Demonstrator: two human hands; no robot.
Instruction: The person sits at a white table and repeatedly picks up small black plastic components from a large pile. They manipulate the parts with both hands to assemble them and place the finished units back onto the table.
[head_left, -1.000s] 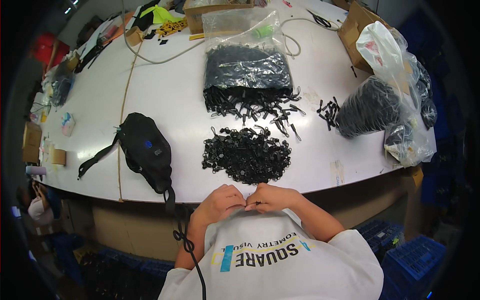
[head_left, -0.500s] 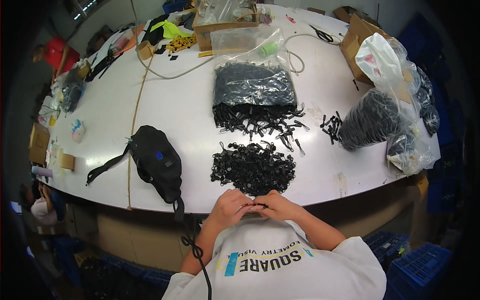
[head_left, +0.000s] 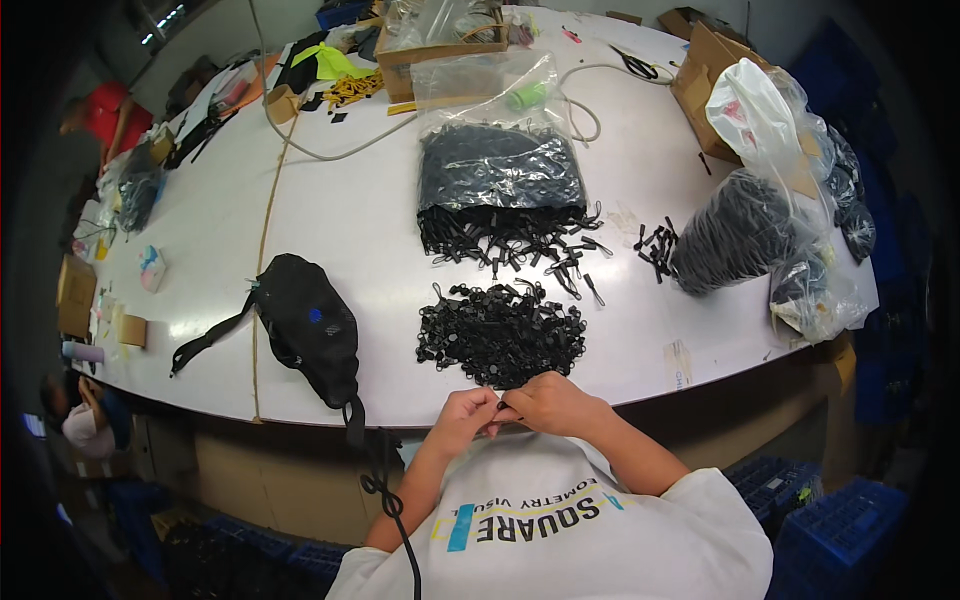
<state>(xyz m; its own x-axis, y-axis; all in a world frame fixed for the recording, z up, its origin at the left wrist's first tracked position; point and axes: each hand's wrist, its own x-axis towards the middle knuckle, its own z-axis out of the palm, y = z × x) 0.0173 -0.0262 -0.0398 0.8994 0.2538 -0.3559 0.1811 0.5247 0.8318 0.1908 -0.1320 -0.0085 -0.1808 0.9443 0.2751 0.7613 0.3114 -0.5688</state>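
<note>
We had the white tabletop (head_left: 360,215) across the whole scene, its near edge curving just above the hands. Below that edge, we saw the white shirt (head_left: 590,545) on the wearer, printed with dark lettering, upside down to us, beside a bright blue bar. A clear bag (head_left: 500,165) lay past the middle of the tabletop, packed with black corded pieces that spilled from its near end. On our right we saw a dark bundle (head_left: 735,235) in clear plastic, with a white bag (head_left: 748,105) against it that bore a reddish print too blurred to make out. On our left lay a black pouch (head_left: 310,330), marked with a small blue emblem and a paler patch, its strap hanging over the edge. Between pouch and bundle we had the heap (head_left: 500,335) of small black parts, nearest the hands. The right hand (head_left: 555,402) had its grip pinched on a black piece (head_left: 502,406), just off the heap's near side. The left hand (head_left: 465,415) met it there, fingers curled; we could not tell whether its grip was clamped. A tan strip (head_left: 677,358) with faint lettering lay near the edge.
</note>
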